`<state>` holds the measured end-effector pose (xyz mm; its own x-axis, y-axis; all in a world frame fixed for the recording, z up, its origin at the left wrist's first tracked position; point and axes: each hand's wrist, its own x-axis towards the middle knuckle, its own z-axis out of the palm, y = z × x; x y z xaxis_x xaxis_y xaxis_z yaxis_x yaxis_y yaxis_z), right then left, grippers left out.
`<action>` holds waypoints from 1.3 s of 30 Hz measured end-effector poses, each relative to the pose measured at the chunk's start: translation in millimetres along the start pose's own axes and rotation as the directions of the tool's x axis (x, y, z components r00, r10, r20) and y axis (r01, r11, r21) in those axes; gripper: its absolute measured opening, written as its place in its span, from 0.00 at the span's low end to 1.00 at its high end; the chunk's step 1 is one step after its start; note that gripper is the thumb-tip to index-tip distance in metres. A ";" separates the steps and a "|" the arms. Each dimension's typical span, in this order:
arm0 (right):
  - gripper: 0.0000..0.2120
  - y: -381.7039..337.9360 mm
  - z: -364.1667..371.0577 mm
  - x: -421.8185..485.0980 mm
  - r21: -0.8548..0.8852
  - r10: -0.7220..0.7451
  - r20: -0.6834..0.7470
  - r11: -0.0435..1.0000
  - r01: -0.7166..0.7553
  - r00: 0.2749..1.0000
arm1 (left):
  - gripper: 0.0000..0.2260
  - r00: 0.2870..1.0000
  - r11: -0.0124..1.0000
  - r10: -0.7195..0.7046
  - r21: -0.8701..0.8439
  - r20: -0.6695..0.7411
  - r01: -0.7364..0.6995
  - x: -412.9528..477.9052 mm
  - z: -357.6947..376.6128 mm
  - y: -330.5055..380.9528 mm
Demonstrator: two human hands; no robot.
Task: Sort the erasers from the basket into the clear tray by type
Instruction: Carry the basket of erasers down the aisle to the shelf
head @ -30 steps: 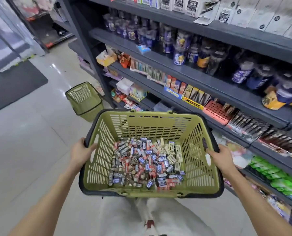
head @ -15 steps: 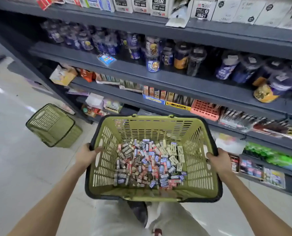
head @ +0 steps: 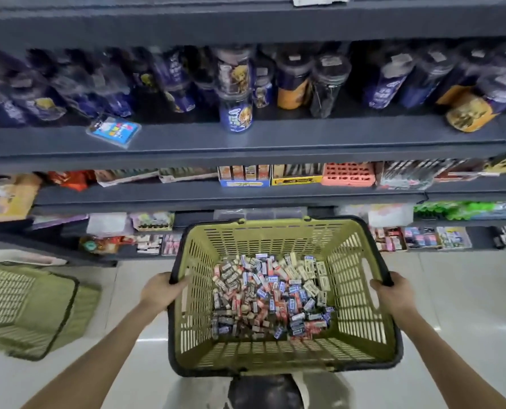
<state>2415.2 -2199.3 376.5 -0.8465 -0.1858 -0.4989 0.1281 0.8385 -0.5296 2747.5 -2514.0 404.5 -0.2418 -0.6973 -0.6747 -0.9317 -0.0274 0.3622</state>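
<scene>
Whereas a second ago the view ran down the aisle, the person now faces the dark grey metal shelves squarely, bringing the olive-green slotted plastic basket with a black rim close before the lowest shelf. Left hand and right hand each clasp a side rim, as before. Small rectangular paper-sleeved erasers (blue, red, cream and dark wrappers, all mixed) lie heaped on its floor, none sorted yet. A second olive basket sits on the glossy pale floor tiles, left. Pale translucent plastic shows just beyond the far rim; whether that is the clear tray, I cannot tell.
</scene>
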 end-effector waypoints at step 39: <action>0.17 78.9 216.8 235.4 -0.608 -0.670 -0.021 0.598 0.523 0.742 | 0.14 0.580 0.570 0.786 0.611 -0.212 -0.549 291.8 182.4 -41.0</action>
<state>2338.0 -2288.0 68.5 -0.7245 -0.6893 -0.0009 -0.6803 0.7151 -0.1607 2665.7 -2585.8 75.4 -0.8154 -0.5781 0.0301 -0.5639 0.8050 0.1845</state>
